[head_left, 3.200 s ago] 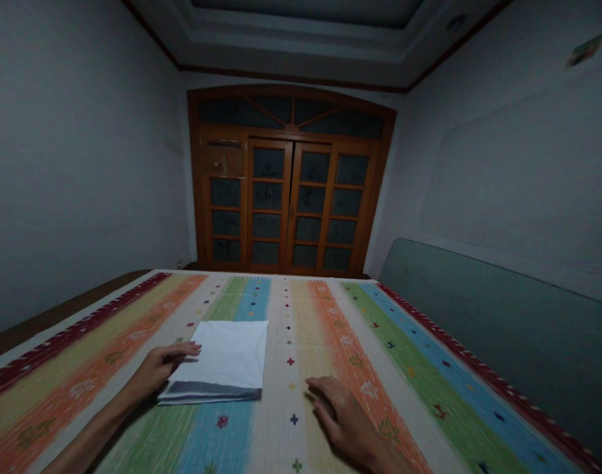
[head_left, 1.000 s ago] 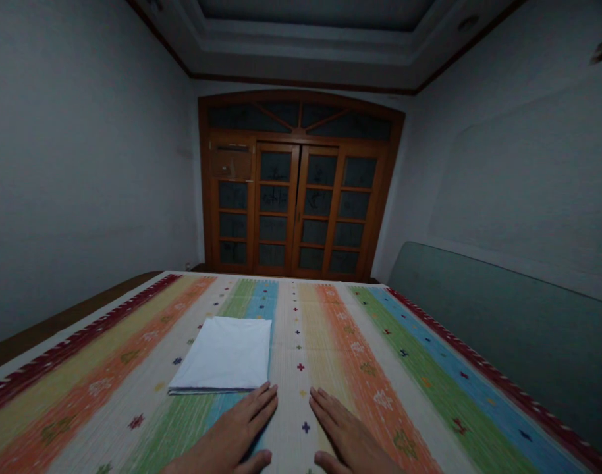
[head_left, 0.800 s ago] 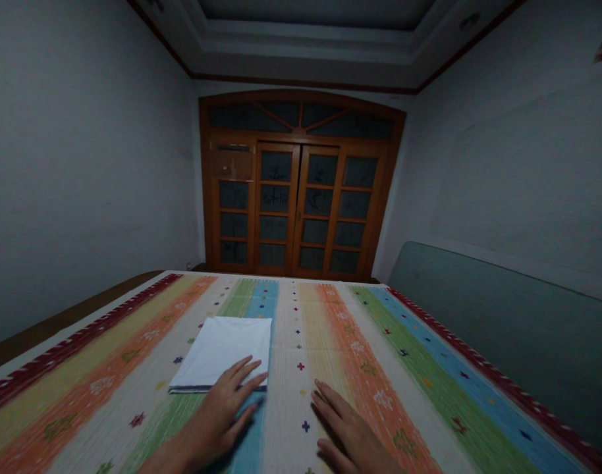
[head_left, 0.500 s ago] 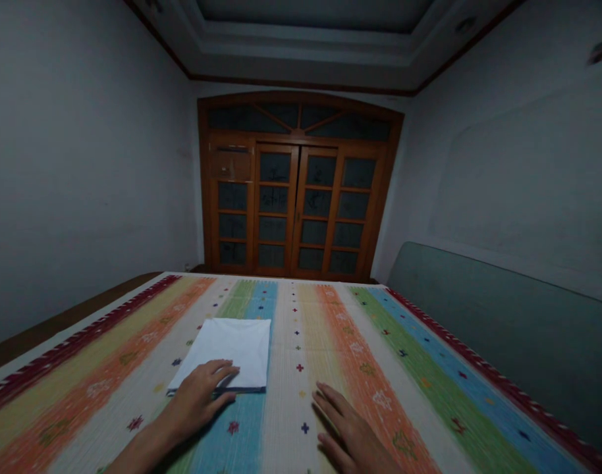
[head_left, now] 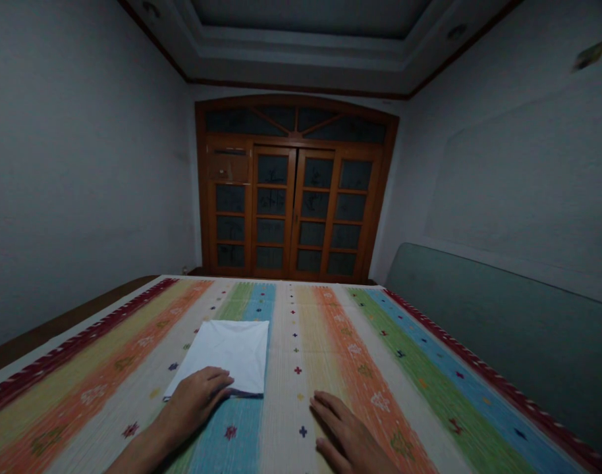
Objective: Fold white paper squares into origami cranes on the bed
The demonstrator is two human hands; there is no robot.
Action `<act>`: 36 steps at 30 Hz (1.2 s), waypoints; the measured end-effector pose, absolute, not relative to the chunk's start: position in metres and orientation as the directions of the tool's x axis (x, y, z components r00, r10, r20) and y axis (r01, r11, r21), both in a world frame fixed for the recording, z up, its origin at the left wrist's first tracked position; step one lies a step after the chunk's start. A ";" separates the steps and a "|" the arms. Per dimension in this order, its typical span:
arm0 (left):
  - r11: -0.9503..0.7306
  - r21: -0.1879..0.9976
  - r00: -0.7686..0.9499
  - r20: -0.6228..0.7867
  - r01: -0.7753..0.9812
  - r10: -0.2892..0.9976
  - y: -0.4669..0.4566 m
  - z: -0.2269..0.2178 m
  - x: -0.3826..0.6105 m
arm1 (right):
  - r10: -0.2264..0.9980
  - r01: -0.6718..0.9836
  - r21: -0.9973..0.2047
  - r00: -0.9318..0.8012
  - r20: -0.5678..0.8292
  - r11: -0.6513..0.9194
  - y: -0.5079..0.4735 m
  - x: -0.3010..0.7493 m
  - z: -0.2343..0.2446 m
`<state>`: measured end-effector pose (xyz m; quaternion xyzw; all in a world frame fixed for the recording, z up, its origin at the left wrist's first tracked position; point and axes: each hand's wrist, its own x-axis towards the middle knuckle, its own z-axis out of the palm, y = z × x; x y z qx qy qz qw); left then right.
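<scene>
A folded white cloth (head_left: 232,349) with a dark lower edge lies on the striped, many-coloured bedspread (head_left: 360,368). My left hand (head_left: 195,398) rests on the cloth's near left corner, fingers curled over the edge, touching it. My right hand (head_left: 348,434) lies flat on the bedspread to the right of the cloth, fingers stretched out and holding nothing.
A green padded headboard or bench (head_left: 498,329) runs along the right side of the bed. Wooden double doors with glass panes (head_left: 294,210) stand at the far wall. Bare walls close in on both sides; a strip of brown floor (head_left: 58,322) shows at left.
My left hand slid left from beside my right hand onto the cloth's near edge, then to its near left corner. My right hand stayed flat on the bedspread.
</scene>
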<state>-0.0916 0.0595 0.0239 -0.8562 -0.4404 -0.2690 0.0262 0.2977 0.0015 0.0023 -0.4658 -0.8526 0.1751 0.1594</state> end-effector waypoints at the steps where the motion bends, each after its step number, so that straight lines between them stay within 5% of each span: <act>1: -0.616 0.190 0.473 0.483 0.764 0.737 0.060 0.024 -0.092 | 0.848 0.736 -0.446 -0.518 0.113 0.509 0.002 0.298 0.002; 13: -0.734 0.119 0.549 0.587 0.668 0.595 0.039 0.029 -0.056 | 0.841 0.738 -0.421 -0.523 0.138 0.528 0.002 0.293 0.011; 24: -0.854 0.040 0.687 0.576 0.518 0.443 0.017 -0.019 -0.003 | 0.764 0.677 -0.366 -0.616 0.195 0.639 0.005 0.291 0.004; 30: -0.815 0.132 0.690 0.469 0.564 0.552 0.007 -0.032 0.007 | 0.731 0.645 -0.374 -0.663 0.158 0.666 0.006 0.292 0.007; 36: -0.853 0.259 0.751 0.404 0.454 0.522 0.010 -0.003 -0.005 | 0.708 0.631 -0.326 -0.660 0.251 0.704 0.006 0.296 -0.001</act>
